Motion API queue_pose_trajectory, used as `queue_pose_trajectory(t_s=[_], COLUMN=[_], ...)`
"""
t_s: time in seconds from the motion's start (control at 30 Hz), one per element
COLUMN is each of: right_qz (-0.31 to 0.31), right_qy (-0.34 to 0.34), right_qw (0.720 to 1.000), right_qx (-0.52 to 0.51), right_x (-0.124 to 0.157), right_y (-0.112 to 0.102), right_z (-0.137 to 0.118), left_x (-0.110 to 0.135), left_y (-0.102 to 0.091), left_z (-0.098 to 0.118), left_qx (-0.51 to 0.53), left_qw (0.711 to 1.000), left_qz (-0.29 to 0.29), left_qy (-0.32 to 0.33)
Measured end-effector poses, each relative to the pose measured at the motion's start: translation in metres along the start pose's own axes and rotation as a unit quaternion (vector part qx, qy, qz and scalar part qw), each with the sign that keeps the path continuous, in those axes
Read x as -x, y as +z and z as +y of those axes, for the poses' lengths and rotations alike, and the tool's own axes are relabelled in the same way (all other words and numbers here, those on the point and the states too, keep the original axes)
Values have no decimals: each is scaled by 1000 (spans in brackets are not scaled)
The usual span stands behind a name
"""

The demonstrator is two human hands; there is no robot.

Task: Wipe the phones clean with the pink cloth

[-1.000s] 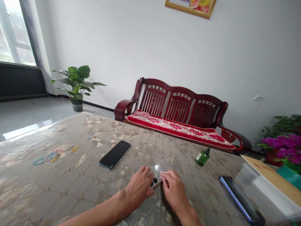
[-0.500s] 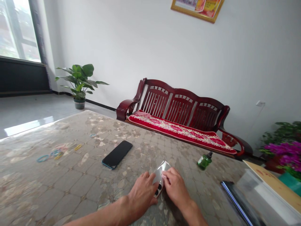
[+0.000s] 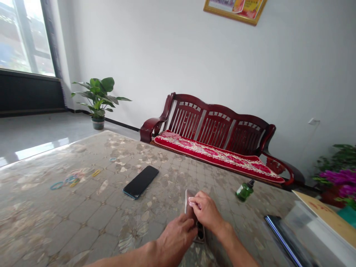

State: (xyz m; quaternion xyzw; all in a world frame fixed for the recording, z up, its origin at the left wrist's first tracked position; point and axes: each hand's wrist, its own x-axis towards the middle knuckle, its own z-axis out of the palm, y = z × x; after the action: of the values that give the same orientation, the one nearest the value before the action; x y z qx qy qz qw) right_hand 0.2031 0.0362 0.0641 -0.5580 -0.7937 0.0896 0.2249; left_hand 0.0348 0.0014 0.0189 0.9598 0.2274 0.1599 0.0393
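My left hand (image 3: 179, 235) is closed on the near left side of a clear phone case (image 3: 190, 211) with round dark camera openings at its near end. The fingers of my right hand (image 3: 207, 211) pinch a small white wad (image 3: 190, 202), which looks like tissue or cloth, against the far part of the case. Both hands cover much of the case, and it stands tilted just over the table. To the left lies a black-screened smartphone (image 3: 141, 181), apart from both hands. Right of my right hand is a small green bottle (image 3: 244, 191) with a black top.
Several coloured rubber bands (image 3: 73, 180) lie on the patterned tablecloth (image 3: 89, 211) at the left. Near the right edge are a dark, shiny flat object (image 3: 280, 237) and a clear box (image 3: 308, 222) with a tan board. Beyond the table stands a red wooden bench (image 3: 217, 129).
The phone case has turned and tipped more on edge, its near end swinging right. My left hand has moved slightly right and down with it; my right hand has risen a little along the case.
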Motion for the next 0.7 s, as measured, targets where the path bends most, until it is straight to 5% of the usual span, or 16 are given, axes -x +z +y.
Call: queue_pose_trajectory(t_s=[0.17,0.43,0.7], right_qz=[26,19,54], right_qy=[16,-7,52], right_qw=[999,1000,996], right_qx=[32,11,44], right_x=[-11,13,-19], right_y=[3,6,11], right_z=[6,-3,8], left_x=[2,5,8], left_y=[-4,-19,-29], left_z=[-1,-4,-5], left_qx=[20,92,118], left_qw=[999,996,993], left_qz=[-4,14,-19], left_qy=[-28,-14,-14])
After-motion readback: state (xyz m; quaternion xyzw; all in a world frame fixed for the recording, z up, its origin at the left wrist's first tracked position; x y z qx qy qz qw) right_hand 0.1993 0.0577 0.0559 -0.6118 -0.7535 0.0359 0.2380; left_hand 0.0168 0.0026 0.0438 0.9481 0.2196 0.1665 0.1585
